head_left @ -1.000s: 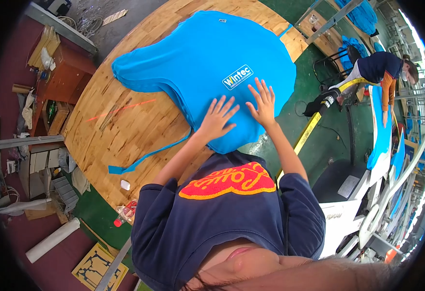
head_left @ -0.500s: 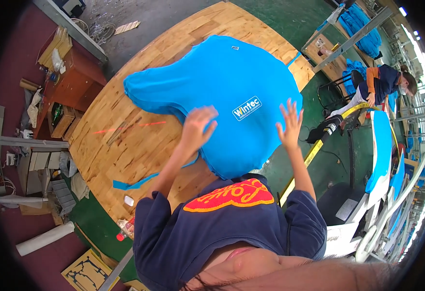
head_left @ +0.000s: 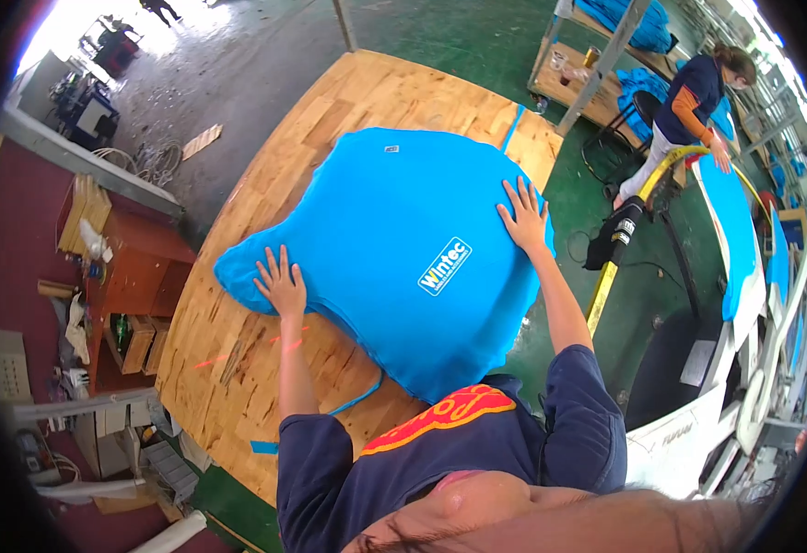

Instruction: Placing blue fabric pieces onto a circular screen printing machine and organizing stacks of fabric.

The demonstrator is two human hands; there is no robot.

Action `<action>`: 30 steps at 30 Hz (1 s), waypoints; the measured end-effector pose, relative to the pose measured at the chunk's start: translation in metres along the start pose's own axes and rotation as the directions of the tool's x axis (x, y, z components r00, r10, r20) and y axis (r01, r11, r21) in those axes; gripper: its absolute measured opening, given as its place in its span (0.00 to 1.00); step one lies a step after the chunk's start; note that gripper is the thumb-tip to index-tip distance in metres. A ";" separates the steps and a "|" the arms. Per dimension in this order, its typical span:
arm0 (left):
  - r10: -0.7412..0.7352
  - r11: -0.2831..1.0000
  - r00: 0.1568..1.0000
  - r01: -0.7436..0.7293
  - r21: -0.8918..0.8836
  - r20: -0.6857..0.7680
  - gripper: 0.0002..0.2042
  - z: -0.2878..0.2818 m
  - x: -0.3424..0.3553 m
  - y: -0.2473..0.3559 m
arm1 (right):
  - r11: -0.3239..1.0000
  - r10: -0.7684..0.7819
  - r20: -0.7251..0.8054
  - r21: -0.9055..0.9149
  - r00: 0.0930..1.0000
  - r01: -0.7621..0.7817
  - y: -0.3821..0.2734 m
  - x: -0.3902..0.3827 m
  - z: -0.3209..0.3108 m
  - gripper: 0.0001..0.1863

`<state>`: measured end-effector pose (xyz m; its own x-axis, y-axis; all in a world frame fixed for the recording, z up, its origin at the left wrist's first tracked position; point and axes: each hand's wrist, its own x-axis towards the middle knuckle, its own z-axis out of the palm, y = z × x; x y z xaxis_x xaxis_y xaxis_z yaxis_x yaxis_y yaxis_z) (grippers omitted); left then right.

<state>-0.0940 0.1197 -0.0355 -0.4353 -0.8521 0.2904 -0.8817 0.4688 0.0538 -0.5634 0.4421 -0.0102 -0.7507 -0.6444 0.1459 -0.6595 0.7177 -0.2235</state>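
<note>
A blue stretch-fabric cover (head_left: 376, 221), with a white-lettered patch and a small label, lies over a bulky, saddle-like shape on the wooden table. The fabric hides what is inside. My left hand (head_left: 282, 288) rests flat with fingers spread on the narrow left end, near its edge. On the right side, my right hand (head_left: 525, 221) lies against the cover's rim, fingers also spread. Neither hand grips anything. A thin blue strap (head_left: 359, 400) trails from the near edge across the table, and another blue strap (head_left: 513, 129) sticks out at the far right.
The wooden table (head_left: 265, 198) ends close beyond the cover on the right. A yellow-wrapped bar (head_left: 604, 290) rises there, beside blue-and-white panels (head_left: 721, 240). A co-worker (head_left: 687, 115) stands behind it. To the left is a reddish-brown cabinet (head_left: 141, 267).
My left hand has come down onto the cover's narrow left end, and my right hand has settled on its right rim. The head view has shifted. The co-worker looks more upright.
</note>
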 end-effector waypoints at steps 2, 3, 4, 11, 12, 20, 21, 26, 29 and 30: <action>0.000 1.000 1.000 0.000 -0.004 -0.010 0.26 0.000 0.004 0.003 | 0.996 -0.041 0.009 0.083 0.999 0.041 0.008 0.005 0.002 0.30; -0.001 1.000 1.000 0.001 -0.006 -0.010 0.26 -0.001 0.003 0.002 | 0.994 -0.029 0.004 0.110 1.000 0.028 0.012 0.005 0.003 0.29; -0.017 1.000 1.000 0.017 0.005 -0.008 0.26 -0.003 0.004 0.002 | 0.996 -0.015 0.028 0.094 0.999 0.013 0.017 0.006 0.004 0.29; 0.033 0.997 0.998 -0.038 -0.074 -0.058 0.26 -0.002 0.003 0.000 | 0.924 0.330 -0.015 0.207 0.944 -0.320 0.081 -0.102 -0.032 0.30; 0.022 0.999 0.998 -0.024 -0.044 -0.057 0.26 -0.003 0.005 -0.002 | 0.924 0.333 0.020 0.190 0.943 -0.331 0.091 -0.144 -0.044 0.30; -0.146 0.974 0.983 0.162 -0.159 0.113 0.33 -0.030 0.050 0.041 | 0.861 0.432 -0.190 0.380 0.882 -0.339 0.112 -0.492 -0.147 0.24; -0.047 0.976 0.998 0.052 -0.213 0.031 0.31 -0.034 0.049 0.065 | 0.800 0.546 -0.243 0.436 0.802 -0.413 0.114 -0.526 -0.155 0.23; 0.444 0.774 0.857 -0.514 -0.369 -0.263 0.27 -0.066 0.002 0.267 | 0.483 0.875 -0.369 0.692 0.312 -0.537 0.122 -0.665 -0.180 0.20; 0.778 0.400 0.562 -0.787 -0.470 -0.279 0.25 -0.108 -0.083 0.404 | 0.447 0.881 -0.445 0.676 0.159 -0.586 0.138 -0.715 -0.191 0.19; 0.821 0.257 0.453 -0.837 -0.483 -0.348 0.24 -0.125 -0.117 0.445 | 0.409 0.897 -0.424 0.692 0.124 -0.595 0.144 -0.729 -0.195 0.18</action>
<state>-0.4122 0.4572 0.0740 -0.8576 0.0793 0.5082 0.2254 0.9461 0.2327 -0.1193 1.0669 0.0396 -0.7014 0.6760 0.2259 0.2040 0.4941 -0.8451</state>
